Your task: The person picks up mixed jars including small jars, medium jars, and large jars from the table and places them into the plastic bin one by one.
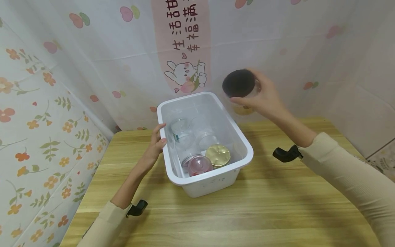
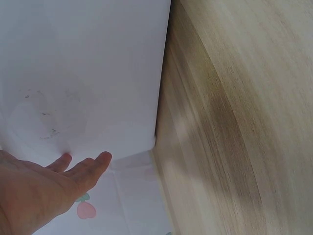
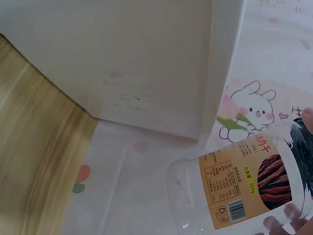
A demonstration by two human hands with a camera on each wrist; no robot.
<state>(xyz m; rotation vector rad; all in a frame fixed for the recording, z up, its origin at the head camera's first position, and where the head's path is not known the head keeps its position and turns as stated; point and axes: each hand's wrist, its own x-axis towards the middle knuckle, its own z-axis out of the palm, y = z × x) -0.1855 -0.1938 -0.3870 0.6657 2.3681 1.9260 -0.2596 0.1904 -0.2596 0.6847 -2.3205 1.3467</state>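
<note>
My right hand (image 1: 263,97) grips a clear plastic jar with a black lid (image 1: 239,83), held in the air beyond the bin's right side. In the right wrist view the jar (image 3: 186,196) lies tilted, its tan label (image 3: 247,181) showing dried meat strips. The left hand (image 1: 153,151) rests against the left side of a white plastic bin (image 1: 205,187), thumb and a fingertip at the rim. In the left wrist view its fingers (image 2: 90,171) are fairly straight along the outer wall. Inside the bin lie several clear jars (image 1: 180,127), one with a gold lid (image 1: 217,155) and one with a reddish lid (image 1: 200,165).
The bin stands on a wood-grain table (image 1: 216,219) near its back edge. A printed curtain (image 1: 117,68) hangs behind, and a floral one (image 1: 46,154) is on the left. Black camera mounts (image 1: 287,154) sit on both wrists.
</note>
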